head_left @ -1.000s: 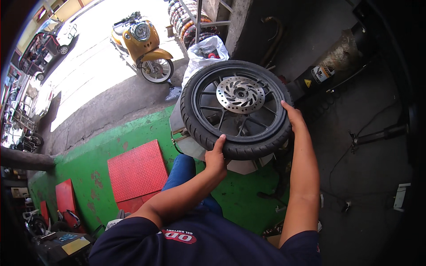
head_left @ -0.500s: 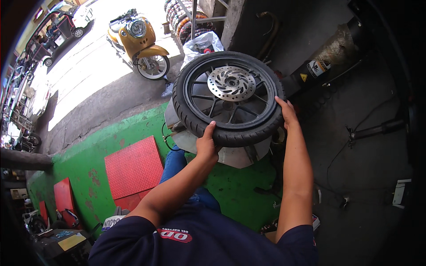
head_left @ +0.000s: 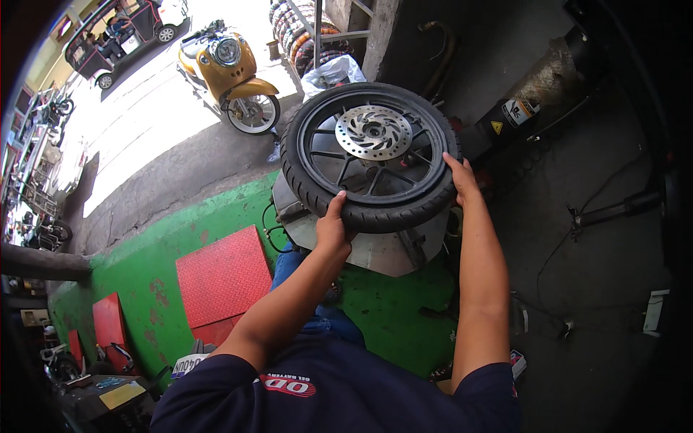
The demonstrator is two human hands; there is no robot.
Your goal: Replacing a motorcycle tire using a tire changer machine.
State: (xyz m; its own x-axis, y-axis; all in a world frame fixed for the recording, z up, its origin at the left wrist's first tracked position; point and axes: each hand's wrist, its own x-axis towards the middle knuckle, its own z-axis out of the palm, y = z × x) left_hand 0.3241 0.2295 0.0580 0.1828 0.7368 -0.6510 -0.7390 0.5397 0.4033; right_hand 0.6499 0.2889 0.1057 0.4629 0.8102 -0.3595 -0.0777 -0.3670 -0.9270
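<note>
- Green painted floor (head_left: 224, 209), chipped in spots, meets a grey concrete strip; bright street past that, dark workshop side on our right.
- Red tread-patterned plate (head_left: 224, 278) lies on the floor to our left. Yellow scooter (head_left: 232, 66) stands outside, further up.
- Wheel (head_left: 370, 155) is right in front of us, disc side up, close to level, above a grey metal machine top (head_left: 386, 260). We can't tell from this angle whether it touches the metal.
- Its looks: dull black rim with slim spokes, gaps showing the grey metal below. Silver brake disc (head_left: 354, 133) sits around the hub, with small drilled holes and curved cutouts.
- Tyre (head_left: 393, 221) is black and runs all round the rim; we see grooved tread along the near and left edges.
- Left hand (head_left: 333, 229): part-closed on the near edge, thumb on top, fingers underneath and mostly hidden from us.
- Right hand (head_left: 462, 179): part-closed on the right edge, thumb up on the sidewall, other fingers largely out of our sight.
- White plastic bag (head_left: 332, 76) shows just behind the far edge.
</note>
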